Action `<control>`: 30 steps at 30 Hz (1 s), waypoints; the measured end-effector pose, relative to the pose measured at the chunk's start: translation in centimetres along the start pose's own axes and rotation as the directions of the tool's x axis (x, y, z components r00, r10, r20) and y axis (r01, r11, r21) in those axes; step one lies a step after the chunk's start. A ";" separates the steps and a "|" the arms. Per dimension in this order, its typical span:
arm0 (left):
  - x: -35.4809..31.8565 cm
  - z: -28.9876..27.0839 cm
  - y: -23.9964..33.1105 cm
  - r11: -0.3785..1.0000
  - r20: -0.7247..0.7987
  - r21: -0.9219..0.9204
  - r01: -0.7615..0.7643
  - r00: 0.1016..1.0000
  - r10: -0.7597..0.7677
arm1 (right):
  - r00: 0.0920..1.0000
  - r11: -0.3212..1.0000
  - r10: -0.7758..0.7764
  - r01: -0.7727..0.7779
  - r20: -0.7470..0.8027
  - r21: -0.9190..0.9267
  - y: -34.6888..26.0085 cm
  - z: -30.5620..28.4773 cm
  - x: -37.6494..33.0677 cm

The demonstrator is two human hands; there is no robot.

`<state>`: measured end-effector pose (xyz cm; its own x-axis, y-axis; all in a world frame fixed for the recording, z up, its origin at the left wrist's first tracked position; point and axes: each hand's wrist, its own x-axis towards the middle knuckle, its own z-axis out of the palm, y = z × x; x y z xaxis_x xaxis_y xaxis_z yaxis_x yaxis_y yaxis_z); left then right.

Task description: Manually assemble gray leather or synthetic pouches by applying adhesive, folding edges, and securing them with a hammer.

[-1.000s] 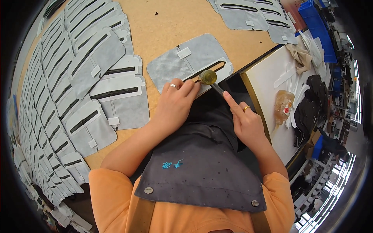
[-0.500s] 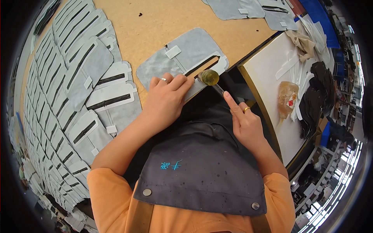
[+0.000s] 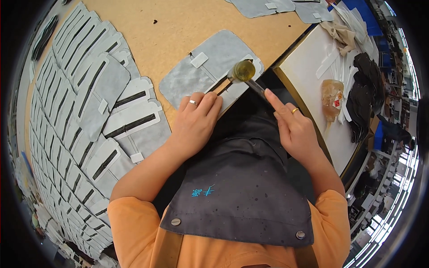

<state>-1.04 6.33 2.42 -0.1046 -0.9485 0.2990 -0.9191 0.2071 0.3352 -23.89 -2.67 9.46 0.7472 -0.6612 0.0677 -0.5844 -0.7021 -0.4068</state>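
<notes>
A grey leather-like piece (image 3: 219,47) with a small white tab (image 3: 199,60) and a long slot lies at the table's near edge. My left hand (image 3: 196,118) rests on its near side, fingers laid down beside the slot and a ring on one finger. In my right hand (image 3: 297,129) is the handle of a mallet, its index finger stretched along the shaft. The round yellow-green mallet head (image 3: 243,70) is over the slot's right end and hides it. I cannot tell whether the head touches the piece.
Overlapping rows of similar grey pieces (image 3: 134,118) with black slots cover the left of the table (image 3: 147,44). More lie at the far edge (image 3: 261,8). On the white side table (image 3: 295,58) at right stand a translucent amber bottle (image 3: 332,99) and black scraps (image 3: 364,98).
The mallet head has moved away from me along the slot to its right end. My left hand has slid slightly nearer to me; the grey piece has barely moved.
</notes>
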 end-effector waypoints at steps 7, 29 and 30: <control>-0.1 -0.4 0.8 0.989 0.028 0.143 -0.035 0.999 0.031 | 0.993 0.991 -0.074 0.083 0.093 -0.105 -0.4 0.0 0.2; -0.3 -1.2 2.7 0.977 0.087 0.215 -0.007 0.996 -0.012 | 0.996 0.997 0.063 -0.060 0.060 -0.055 -1.7 4.0 -1.9; -0.2 -1.2 2.7 0.976 0.106 0.217 -0.015 0.994 -0.009 | 0.996 0.997 0.066 -0.063 0.052 -0.054 -1.6 4.0 -1.6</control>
<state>-3.01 7.40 4.34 -0.1363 -0.9704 0.1995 -0.9781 0.1639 0.1287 -22.89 0.56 6.41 0.7225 -0.6914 -0.0064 -0.6465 -0.6723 -0.3606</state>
